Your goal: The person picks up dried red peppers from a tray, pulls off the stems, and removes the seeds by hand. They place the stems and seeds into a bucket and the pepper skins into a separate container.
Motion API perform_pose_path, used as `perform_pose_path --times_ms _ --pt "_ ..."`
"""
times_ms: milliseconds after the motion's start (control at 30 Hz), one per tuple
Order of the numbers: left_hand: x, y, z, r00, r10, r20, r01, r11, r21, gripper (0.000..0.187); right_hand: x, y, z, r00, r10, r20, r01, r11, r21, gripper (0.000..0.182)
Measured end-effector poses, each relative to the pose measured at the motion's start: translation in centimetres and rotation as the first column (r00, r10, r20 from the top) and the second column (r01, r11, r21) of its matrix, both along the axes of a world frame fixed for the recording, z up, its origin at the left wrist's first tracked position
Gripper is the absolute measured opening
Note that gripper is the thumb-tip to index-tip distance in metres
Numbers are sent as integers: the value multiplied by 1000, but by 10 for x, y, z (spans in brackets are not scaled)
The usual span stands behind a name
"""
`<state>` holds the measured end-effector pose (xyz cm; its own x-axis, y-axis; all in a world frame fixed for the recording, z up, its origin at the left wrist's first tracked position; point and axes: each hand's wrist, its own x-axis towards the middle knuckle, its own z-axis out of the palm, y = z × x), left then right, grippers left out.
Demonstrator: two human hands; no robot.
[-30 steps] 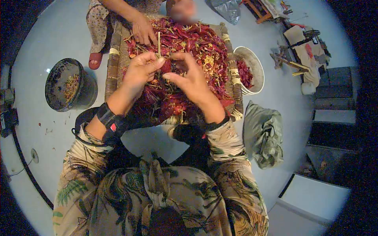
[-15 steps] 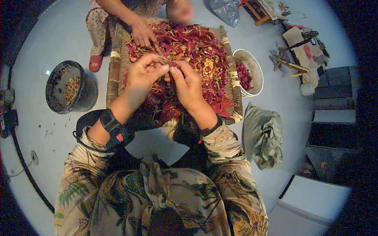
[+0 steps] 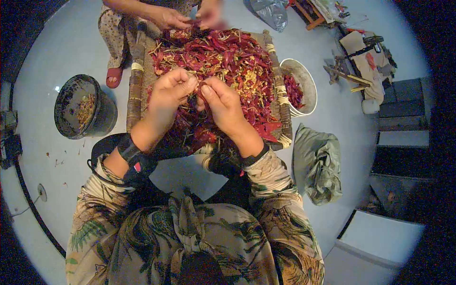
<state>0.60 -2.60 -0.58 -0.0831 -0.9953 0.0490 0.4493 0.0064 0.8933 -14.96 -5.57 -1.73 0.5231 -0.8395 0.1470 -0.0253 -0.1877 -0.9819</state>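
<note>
Over the near part of a heap of dried red chili peppers (image 3: 228, 52), my two hands work close together at fingertip height. My right hand (image 3: 221, 100) is closed, its thumb and bent fingers pinching a dark red dried chili pepper (image 3: 201, 86). Just to its left, my left hand (image 3: 170, 95) is pinched shut, with a small pale bit at its fingertips too small to name. The heap, mixed with yellow seeds and stems, lies on a woven tray (image 3: 136, 90) with a wooden frame.
A black bucket (image 3: 105, 116) holding stems and scraps stands at left. At right are a white bucket (image 3: 310, 90) with red chilies inside and a green-grey bag (image 3: 317, 164). Across the tray sits another person, whose hands (image 3: 173, 19) are over its far edge.
My fingertips have moved slightly apart and a little lower, with the chili still in my right hand. The other person's hand has drawn back from the heap toward the far edge.
</note>
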Motion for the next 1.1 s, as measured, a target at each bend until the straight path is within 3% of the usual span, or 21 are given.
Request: perform_pose_path --times_ms 100,200,267,367,467,567,667,767,833,867,900,1000,1100 --pt "6 -5 -14 980 -81 -182 98 992 84 14 -2 -3 -2 999 44 -26 -45 997 -63 19" --pt "10 -7 -19 897 -203 -393 266 957 114 14 -2 -2 5 998 60 35 -62 996 61 16" --pt "11 -7 -18 826 -255 -502 356 928 114 14 -3 -3 11 997 74 23 -75 996 46 15" --pt "10 -8 -20 779 -266 -568 395 911 116 13 -6 -7 8 994 98 50 -102 992 75 15" --pt "11 -11 -27 840 -261 -475 341 936 89 12 -8 -10 9 984 118 134 -138 979 153 16" --pt "9 -6 -17 964 3 -267 41 986 160 11 -4 -8 7 993 75 91 -87 987 138 17" --pt "11 -6 -21 974 122 -192 -92 983 161 6 -1 -7 -2 998 9 62 -14 997 82 19" --pt "46 -22 -28 907 362 -215 -317 923 219 7 -11 -16 -3 994 -98 54 93 991 93 21" --pt "54 -26 -27 894 323 -311 -258 938 233 8 -25 -26 5 980 -195 -37 198 964 179 23" --pt "58 -28 -27 883 302 -359 -227 945 237 9 -29 -38 -8 980 -192 56 183 974 132 22" --pt "59 -29 -26 866 171 -470 -95 979 182 12 -30 -44 -11 970 -218 105 197 963 183 21" --pt "45 -27 -21 852 312 -420 -199 936 292 10 -35 -53 -17 931 -317 182 239 904 353 16" --pt "43 -26 -15 848 296 -441 -179 941 287 12 -38 -56 -17 925 -340 170 241 870 430 14"
